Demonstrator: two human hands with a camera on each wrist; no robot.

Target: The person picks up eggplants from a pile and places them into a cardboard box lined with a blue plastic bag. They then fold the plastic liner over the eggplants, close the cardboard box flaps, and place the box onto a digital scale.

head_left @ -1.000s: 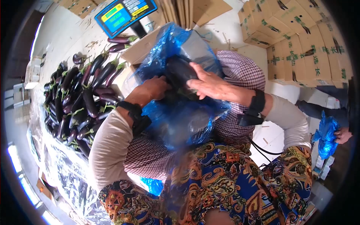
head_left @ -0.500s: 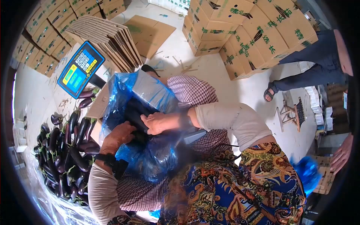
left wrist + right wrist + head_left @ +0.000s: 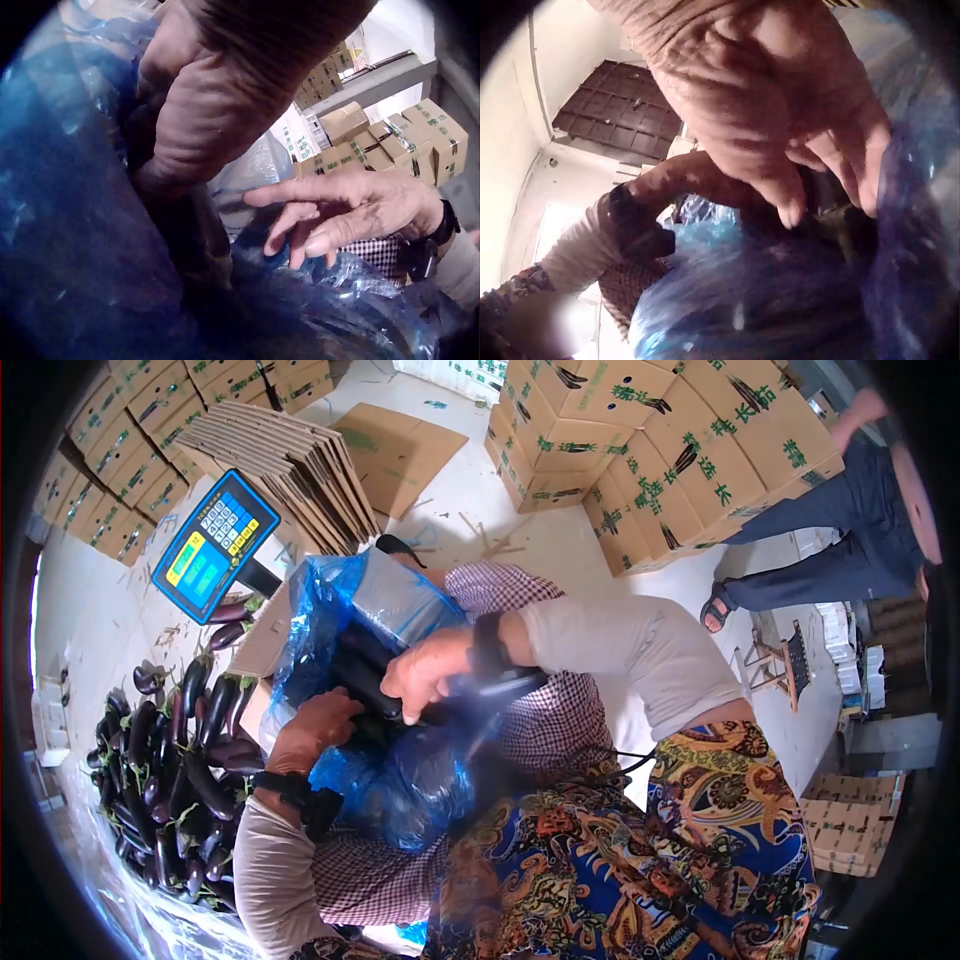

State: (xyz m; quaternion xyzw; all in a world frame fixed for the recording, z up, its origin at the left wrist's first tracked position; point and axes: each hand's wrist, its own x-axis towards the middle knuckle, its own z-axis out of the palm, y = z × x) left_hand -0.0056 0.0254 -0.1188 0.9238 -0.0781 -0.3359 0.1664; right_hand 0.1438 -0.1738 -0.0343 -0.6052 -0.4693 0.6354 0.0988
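A blue plastic bag [image 3: 410, 780] lines a cardboard box [image 3: 262, 630] and spreads over its near side. Dark eggplants [image 3: 362, 672] lie inside the bag. My left hand [image 3: 318, 722] reaches into the bag at the left, its fingers hidden among the eggplants and film, so I cannot tell its grip. Over the near end of the eggplants is my right hand [image 3: 432, 668]. In the left wrist view this right hand [image 3: 360, 210] has loosely extended, spread fingers. Below its fingertips in the right wrist view shows an eggplant's stem end [image 3: 844, 229].
A heap of eggplants [image 3: 160, 790] lies at the left. Beyond the box stands a scale display [image 3: 215, 545], with flattened cartons [image 3: 290, 470] behind it. Stacked printed boxes [image 3: 680, 450] fill the back right. A person's leg [image 3: 800, 580] and a small stool [image 3: 780, 665] are at the right.
The head view has swung to the right. My right hand has come off the eggplant's side towards its near end; my left stays in the bag. The other person's blue bag has left view.
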